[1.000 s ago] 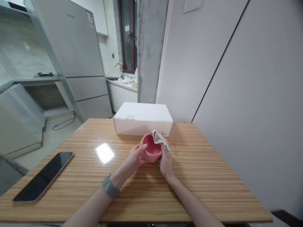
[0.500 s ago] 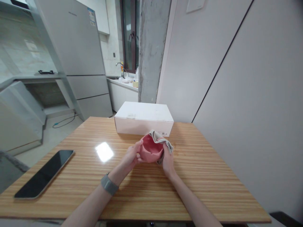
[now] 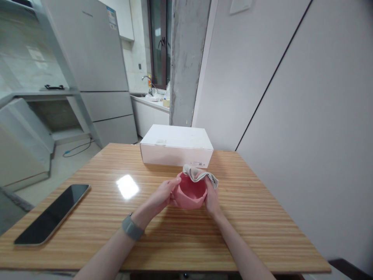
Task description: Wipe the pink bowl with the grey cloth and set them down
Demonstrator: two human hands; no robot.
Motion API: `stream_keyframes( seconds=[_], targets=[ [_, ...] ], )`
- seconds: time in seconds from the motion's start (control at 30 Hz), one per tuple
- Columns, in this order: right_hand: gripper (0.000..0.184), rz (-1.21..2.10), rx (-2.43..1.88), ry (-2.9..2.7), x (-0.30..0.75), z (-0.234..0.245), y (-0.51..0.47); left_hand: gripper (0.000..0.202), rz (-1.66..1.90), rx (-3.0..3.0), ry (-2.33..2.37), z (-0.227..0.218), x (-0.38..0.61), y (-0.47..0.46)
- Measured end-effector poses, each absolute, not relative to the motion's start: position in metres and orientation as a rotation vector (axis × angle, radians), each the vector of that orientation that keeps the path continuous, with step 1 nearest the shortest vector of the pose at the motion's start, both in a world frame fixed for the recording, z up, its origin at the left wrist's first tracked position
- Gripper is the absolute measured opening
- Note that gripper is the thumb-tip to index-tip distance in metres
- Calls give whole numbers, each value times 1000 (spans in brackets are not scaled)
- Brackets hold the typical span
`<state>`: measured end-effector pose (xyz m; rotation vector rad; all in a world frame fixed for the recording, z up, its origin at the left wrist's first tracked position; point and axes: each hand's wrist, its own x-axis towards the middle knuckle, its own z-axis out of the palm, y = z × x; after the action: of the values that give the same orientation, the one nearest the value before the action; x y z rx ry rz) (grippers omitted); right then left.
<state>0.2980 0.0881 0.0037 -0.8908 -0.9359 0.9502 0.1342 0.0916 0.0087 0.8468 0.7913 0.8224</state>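
Pale wall panels point(image 3: 291, 97) fill the right, a grey refrigerator point(image 3: 90, 50) stands back left, and out front runs the striped wooden table point(image 3: 247, 225). Near its far edge sits a white box point(image 3: 175, 154); by the left edge lies a dark phone point(image 3: 54, 214), wood stretching between it and the hands, and more out to the right edge. Centre stage, just this side of the box: a pink bowl point(image 3: 190, 200), mouth tipped toward the camera. Left hand point(image 3: 161, 195) grips it, half-closed, thumb at the rim, fingers curled round the side! Right hand point(image 3: 212, 198) presses a light cloth point(image 3: 196, 172) to the right rim, fingers mostly hidden.
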Motion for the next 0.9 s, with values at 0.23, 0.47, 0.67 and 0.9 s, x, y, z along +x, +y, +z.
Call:
stream_keyframes(
  seconds=[0.23, 0.47, 0.67, 0.9],
  targets=[
    [32, 834, -912, -953, 282, -1, 84, 40, 915, 785, 850, 5, 135, 98],
    [30, 582, -893, -1026, 273, -10, 80, 33, 1146, 759, 636, 9, 148, 85],
    [29, 784, -938, -822, 292, -4, 91, 48, 865, 734, 674, 11, 143, 89],
    [30, 888, -943, -925, 294, 2, 90, 48, 892, 762, 781, 16, 144, 88]
  ],
)
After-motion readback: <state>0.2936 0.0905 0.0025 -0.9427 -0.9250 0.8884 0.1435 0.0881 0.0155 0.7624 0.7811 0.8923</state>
